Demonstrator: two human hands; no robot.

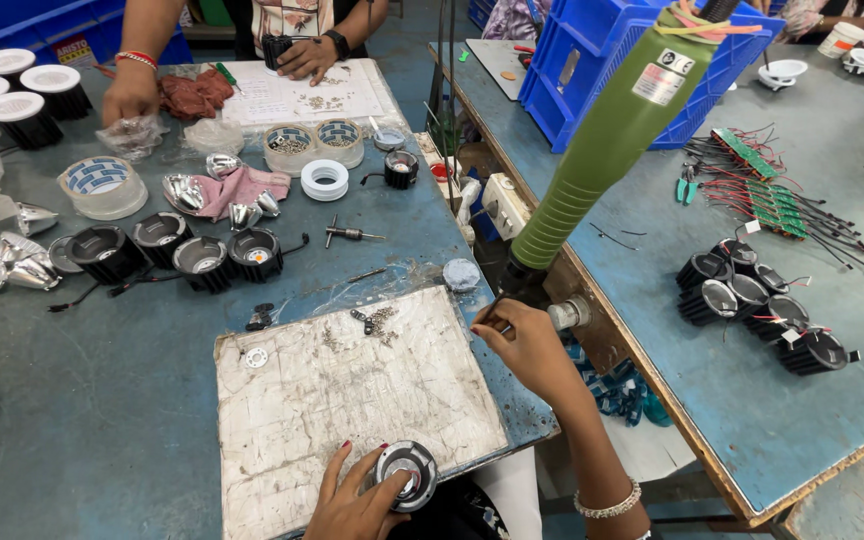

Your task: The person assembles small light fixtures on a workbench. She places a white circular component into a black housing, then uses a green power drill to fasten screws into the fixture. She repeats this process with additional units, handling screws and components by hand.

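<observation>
The round lamp housing (405,474) sits at the near edge of the worn white board (352,400), and the left hand (357,500) curls loosely around its side, fingers touching the rim. Farther up, the right hand (524,340) pinches the dark tip of the hanging green power screwdriver (602,150), thumb and forefinger closed on it. A scatter of small screws (377,322) lies near the board's far edge. Beyond, black lamp housings (177,255) stand in a row.
</observation>
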